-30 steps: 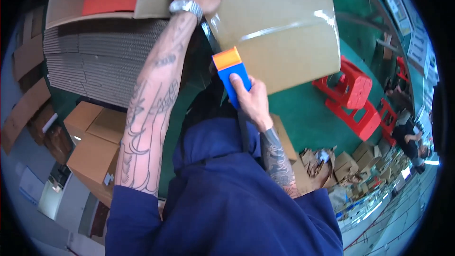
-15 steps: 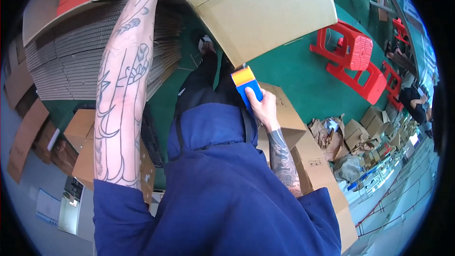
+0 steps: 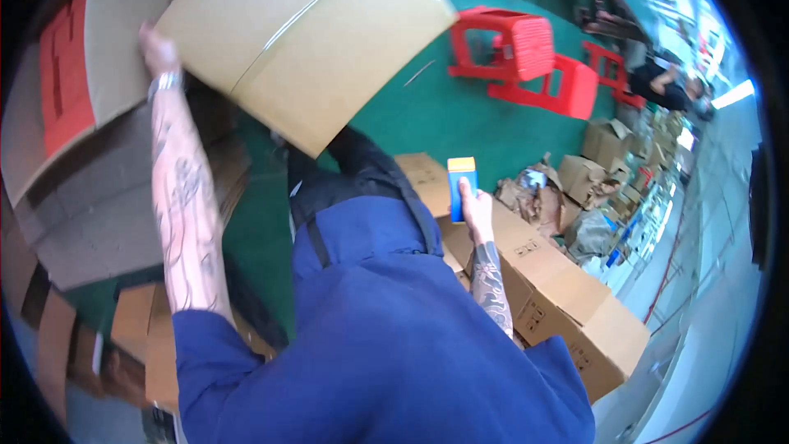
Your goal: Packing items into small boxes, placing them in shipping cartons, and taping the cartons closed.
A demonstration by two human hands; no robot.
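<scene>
My left hand (image 3: 158,51) grips the edge of a large taped cardboard box (image 3: 304,33), held up at arm's length above the green floor. A metal watch sits on that wrist. My right hand (image 3: 475,207) is low at my right side and holds a blue and orange tape dispenser (image 3: 462,187) upright, well apart from the box. My blue sleeves and torso fill the lower middle of the view.
A stack of flat cardboard sheets (image 3: 99,197) lies at left, with an open carton bearing a red panel (image 3: 62,74). Sealed cartons (image 3: 559,296) line my right side. Red plastic stools (image 3: 526,53) stand on the green floor (image 3: 427,107); another person (image 3: 662,86) works far right.
The large box has swung from right of centre up toward the upper left with my left hand. My right hand with the tape dispenser has dropped away from the box to my right side.
</scene>
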